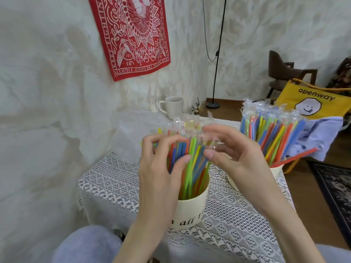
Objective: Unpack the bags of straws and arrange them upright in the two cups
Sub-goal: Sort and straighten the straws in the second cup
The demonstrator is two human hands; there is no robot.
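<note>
A: Where do we find the straws, and how do they lie?

B: We see a bundle of wrapped straws [190,158] standing in the near cup [191,211] on the lace-covered desk [117,179]. Their long axis runs nearly upright, fanning a little, with the clear wrapper tips at the top.

A: And our hands?

B: Both are at the bundle's upper part, one on each side. The left hand [161,168] is on the left, its fingers [171,138] curled over the wrapper tips and the thumb pressed to the straws' near face. The right hand [237,154] is on the right, its fingers [218,130] bent round the crinkled tops and the thumb pointing in at the straws. So both grip the bundle; neither is spread flat.

A: Which hand is nearer?

B: They look equally near, both touching. The straws lie between the two palms, so we judge the next move to be a squeeze or nudge inward and downward along that upright axis.

A: What of the second cup?

B: The far cup [276,170] stands to the right, behind the right wrist, already full of straws [273,133]; one red straw [293,157] leans out sideways and may need straightening.
</note>
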